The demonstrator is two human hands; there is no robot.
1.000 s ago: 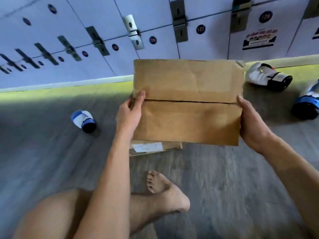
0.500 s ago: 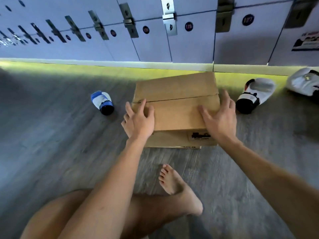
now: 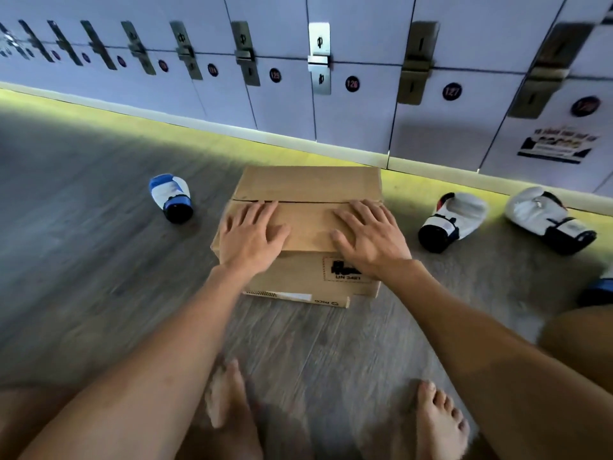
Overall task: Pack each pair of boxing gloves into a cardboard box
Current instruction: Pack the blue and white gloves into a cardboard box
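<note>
A closed cardboard box point(image 3: 308, 187) rests on a flatter cardboard box point(image 3: 331, 298) on the floor in front of me. My left hand point(image 3: 250, 235) lies flat on the near left of its top flap, fingers spread. My right hand point(image 3: 366, 237) lies flat on the near right of the same flap. A blue and white boxing glove point(image 3: 170, 197) lies on the floor to the box's left. Two white and black gloves point(image 3: 452, 220) point(image 3: 549, 219) lie to its right. A blue glove edge point(image 3: 597, 290) shows at the far right.
A wall of numbered lockers point(image 3: 348, 104) runs along the back, with a yellow-lit strip of floor at its base. My bare feet point(image 3: 229, 393) point(image 3: 438, 419) and knees sit on the grey wood floor near the bottom.
The box was held up in both hands, then came down onto the flatter box. My hands shifted from its sides to lie flat on its top.
</note>
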